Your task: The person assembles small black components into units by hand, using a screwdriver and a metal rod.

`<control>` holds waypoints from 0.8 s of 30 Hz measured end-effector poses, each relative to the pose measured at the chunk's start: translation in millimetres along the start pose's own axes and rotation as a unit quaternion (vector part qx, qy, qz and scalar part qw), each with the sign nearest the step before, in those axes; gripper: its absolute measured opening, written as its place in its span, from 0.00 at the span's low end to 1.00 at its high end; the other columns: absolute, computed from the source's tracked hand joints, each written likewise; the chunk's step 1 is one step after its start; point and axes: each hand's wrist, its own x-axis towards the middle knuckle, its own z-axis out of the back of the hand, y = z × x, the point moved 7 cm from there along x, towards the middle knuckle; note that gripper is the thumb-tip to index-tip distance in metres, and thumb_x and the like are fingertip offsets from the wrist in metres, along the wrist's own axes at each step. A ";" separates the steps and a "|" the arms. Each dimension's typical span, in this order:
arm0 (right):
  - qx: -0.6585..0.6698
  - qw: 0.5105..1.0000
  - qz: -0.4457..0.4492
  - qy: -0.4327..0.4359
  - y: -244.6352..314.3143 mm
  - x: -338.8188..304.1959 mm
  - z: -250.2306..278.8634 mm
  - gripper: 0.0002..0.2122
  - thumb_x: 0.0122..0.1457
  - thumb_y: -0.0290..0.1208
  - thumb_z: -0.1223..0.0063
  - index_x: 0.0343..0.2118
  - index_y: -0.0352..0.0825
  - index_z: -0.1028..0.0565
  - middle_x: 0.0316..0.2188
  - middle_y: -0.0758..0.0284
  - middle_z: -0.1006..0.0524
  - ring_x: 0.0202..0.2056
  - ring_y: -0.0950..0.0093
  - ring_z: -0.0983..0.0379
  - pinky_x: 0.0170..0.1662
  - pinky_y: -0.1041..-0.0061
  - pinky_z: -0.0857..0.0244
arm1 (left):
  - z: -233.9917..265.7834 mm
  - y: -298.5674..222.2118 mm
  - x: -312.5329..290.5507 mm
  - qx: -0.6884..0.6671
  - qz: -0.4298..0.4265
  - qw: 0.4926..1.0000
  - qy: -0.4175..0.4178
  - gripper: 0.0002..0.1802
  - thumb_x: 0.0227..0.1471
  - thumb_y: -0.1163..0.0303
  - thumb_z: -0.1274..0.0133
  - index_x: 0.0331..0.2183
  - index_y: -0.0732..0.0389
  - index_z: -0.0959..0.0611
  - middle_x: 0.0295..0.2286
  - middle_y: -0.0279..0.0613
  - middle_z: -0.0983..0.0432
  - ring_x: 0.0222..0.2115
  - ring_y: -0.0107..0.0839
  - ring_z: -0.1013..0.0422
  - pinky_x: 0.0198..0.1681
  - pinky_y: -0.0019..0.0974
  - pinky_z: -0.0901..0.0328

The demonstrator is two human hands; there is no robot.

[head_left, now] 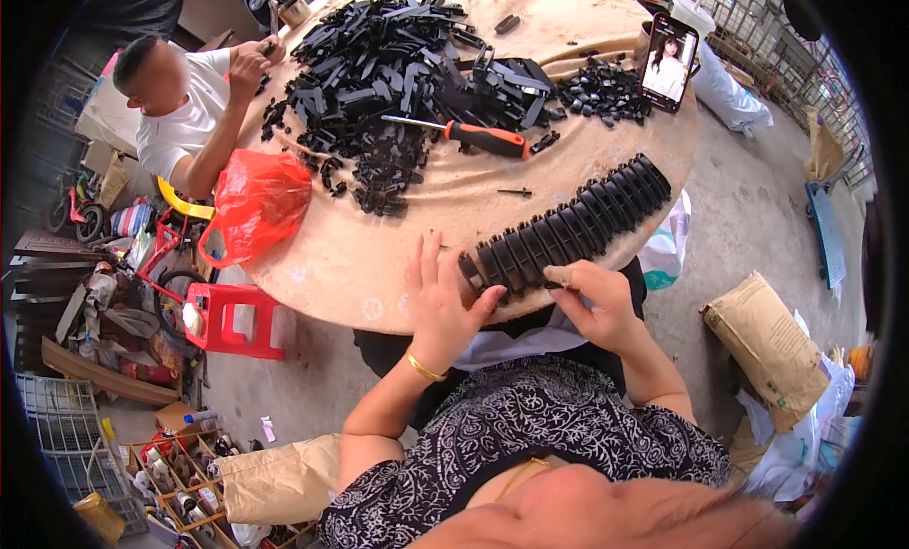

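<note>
A long row of black ribbed plastic parts (573,218), stacked side by side, lies slantwise on the cloth-covered round table (350,265) in front of me. My left hand (445,293) rests at the row's near left end, fingers spread on the cloth and thumb at its lower edge. Along the near side of the row, my right hand (598,303) has its thumb and forefinger pinched together; whatever is between the tips is too small to make out. An orange-and-black screwdriver (488,139) lies beyond the row, with a small dark screw-like piece (514,192) between them.
A large heap of loose black plastic parts (379,85) covers the far table, with smaller black pieces (606,90) to its right. A phone (669,61) stands at the right edge. At left are a red plastic bag (258,203), a red stool (232,322) and a seated person (185,123).
</note>
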 end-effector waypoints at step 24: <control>-0.081 0.990 0.113 -0.011 43.4 23.0 -58.7 0.09 0.42 0.23 0.46 0.28 0.32 0.30 0.19 0.64 0.31 0.20 0.67 0.32 0.21 0.73 0.38 | -23.4 8.4 -13.9 -0.710 0.296 0.638 -0.035 0.15 0.57 0.60 0.64 0.37 0.61 0.29 0.27 0.31 0.36 0.23 0.18 0.40 0.25 0.21 0.42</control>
